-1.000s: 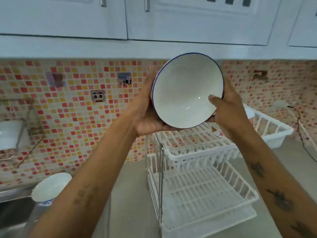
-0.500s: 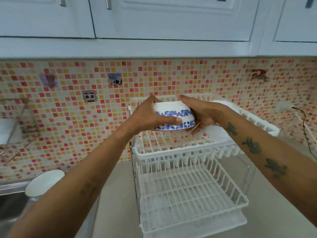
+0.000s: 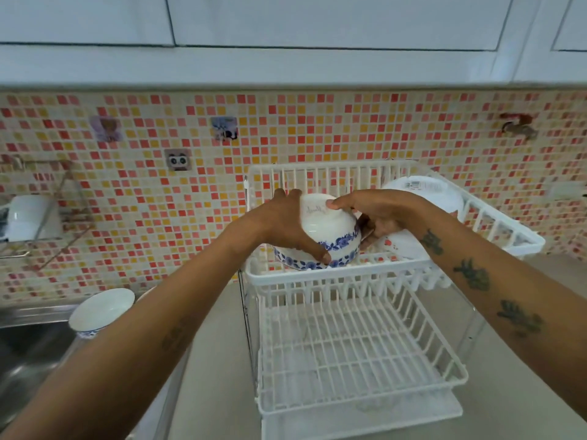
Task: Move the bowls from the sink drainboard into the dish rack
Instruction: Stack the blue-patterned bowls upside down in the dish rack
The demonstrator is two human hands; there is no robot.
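Observation:
A white bowl with a blue flower band point(image 3: 330, 231) sits upside down and tilted in the top tier of the white two-tier dish rack point(image 3: 317, 276). My left hand point(image 3: 282, 223) grips its left side, thumb on the rim. My right hand point(image 3: 378, 214) holds its base and right side. Another white dish point(image 3: 422, 195) leans in the same tier, to the right. A second white bowl point(image 3: 101, 309) stands upright on the steel sink drainboard point(image 3: 35, 312) at the lower left, partly behind my left forearm.
The rack's lower tier point(image 3: 359, 354) holds nothing and has a drip tray under it. A steel sink basin point(image 3: 28, 354) lies at the far left. A wire wall shelf with a white object point(image 3: 31, 217) hangs on the mosaic tiles. White cabinets overhang above.
The bowl was held up with its inside facing me, then turned over and lowered into the left side of the rack's top tier. Both hands stayed on it.

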